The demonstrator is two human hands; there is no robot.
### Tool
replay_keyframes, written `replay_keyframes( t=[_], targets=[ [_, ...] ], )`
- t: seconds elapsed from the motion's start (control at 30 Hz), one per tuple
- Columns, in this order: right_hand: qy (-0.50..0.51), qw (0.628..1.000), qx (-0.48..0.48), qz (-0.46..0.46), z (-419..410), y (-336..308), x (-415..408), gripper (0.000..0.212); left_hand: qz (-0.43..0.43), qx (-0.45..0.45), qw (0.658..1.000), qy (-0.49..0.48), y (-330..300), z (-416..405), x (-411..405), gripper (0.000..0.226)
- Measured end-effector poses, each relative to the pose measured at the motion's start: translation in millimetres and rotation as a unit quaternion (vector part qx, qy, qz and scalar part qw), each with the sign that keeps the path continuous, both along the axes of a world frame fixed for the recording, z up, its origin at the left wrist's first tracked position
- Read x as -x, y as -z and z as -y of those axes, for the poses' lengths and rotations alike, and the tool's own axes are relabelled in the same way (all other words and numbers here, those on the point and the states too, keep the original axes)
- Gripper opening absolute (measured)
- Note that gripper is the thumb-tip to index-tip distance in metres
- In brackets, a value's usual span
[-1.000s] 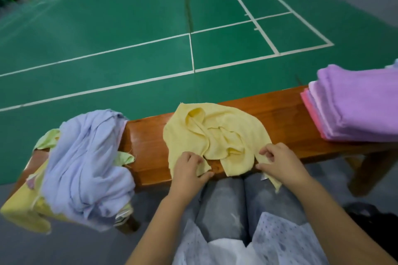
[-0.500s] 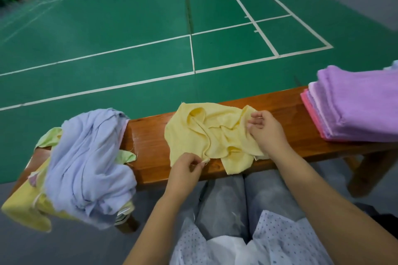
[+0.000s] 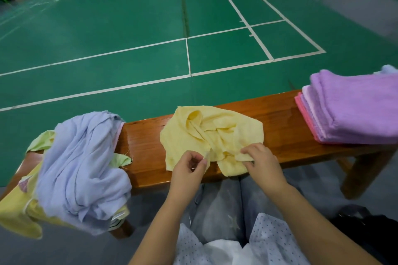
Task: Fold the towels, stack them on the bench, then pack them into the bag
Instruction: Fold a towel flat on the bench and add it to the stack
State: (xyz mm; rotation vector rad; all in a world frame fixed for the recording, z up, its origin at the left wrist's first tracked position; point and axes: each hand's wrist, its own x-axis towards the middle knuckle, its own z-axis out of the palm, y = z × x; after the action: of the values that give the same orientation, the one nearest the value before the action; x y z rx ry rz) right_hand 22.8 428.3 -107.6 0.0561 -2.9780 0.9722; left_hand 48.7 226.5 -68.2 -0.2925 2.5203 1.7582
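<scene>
L fingers [image 3: 201,160]: curled, pinching the near edge of the yellow towel [image 3: 212,133] at approx 7 o'clock of the cloth. Grip is small, thumb vs. forefinger, prob. to find a hem or corner.
R fingers [image 3: 247,153]: curled over a bunched fold at approx 5 o'clock of the cloth, grasping it. Knuckles up, cloth tucked under.
L hand [image 3: 187,173]: at the bench's near edge, wrist off the wood. Position lets the edge be pulled toward the body.
R hand [image 3: 262,163]: just beside L hand, apart from it; both work the same near edge.
Yellow towel: crumpled, not yet flat, lying mid-bench; near part hangs over the front edge. Folds twisted at centre, so it needs spreading before any fold.
Step (judged): untangling and locating corners; the fold itself not begun.
Bench [image 3: 280,118]: wood, runs 9 to 3 o'clock; serves as work surface and stack site.
Folded stack [image 3: 353,109]: purple on top, pink layers below, at 3 o'clock on bench, well apart from the work zone. Kept clear so spreading does not disturb it.
Unfolded pile [image 3: 79,163]: pale blue cloth over yellow and green ones, at 9 o'clock, draped off the bench end. Supply side; several pcs remain.
Bag [image 3: 370,234]: dark shape at 4 o'clock on the floor, prob. the bag; cannot confirm.
Progress (judged): partway; packing not started.
Next move needs: both corners held, cloth pulled taut and flat.
Risk: overhanging part may slide off toward the knees.
</scene>
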Motion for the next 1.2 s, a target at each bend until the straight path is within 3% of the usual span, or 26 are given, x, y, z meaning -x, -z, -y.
replay_keyframes(
  t=[0.1,0.27,0.43,0.67,0.87,1.03,1.2],
  targets=[
    [0.052,0.996,0.062,-0.022,2,-14,0,0.011,0.006,-0.045,0.999,-0.012,-5,-1,1,0.005],
    [0.096,0.973,0.200,-0.062,15,-44,-7,0.017,0.024,-0.146,0.989,-0.022,-20,-15,3,0.009],
    [0.058,0.966,0.251,-0.024,29,-61,-14,0.007,-0.003,-0.122,0.992,0.008,-27,-33,3,0.005],
    [0.029,0.974,0.224,0.000,31,-65,-18,0.020,-0.030,-0.084,0.996,0.010,-29,-35,3,0.003],
    [0.019,0.973,0.231,-0.003,30,-65,-18,0.010,-0.033,-0.054,0.998,0.004,-27,-39,3,0.001],
    [0.001,0.977,0.212,-0.011,28,-63,-16,0.019,-0.033,-0.031,0.999,-0.005,-26,-42,4,0.003],
    [-0.036,0.981,0.192,0.003,27,-62,-12,0.012,-0.021,-0.035,0.999,-0.005,-23,-43,7,0.016]
  ],
)
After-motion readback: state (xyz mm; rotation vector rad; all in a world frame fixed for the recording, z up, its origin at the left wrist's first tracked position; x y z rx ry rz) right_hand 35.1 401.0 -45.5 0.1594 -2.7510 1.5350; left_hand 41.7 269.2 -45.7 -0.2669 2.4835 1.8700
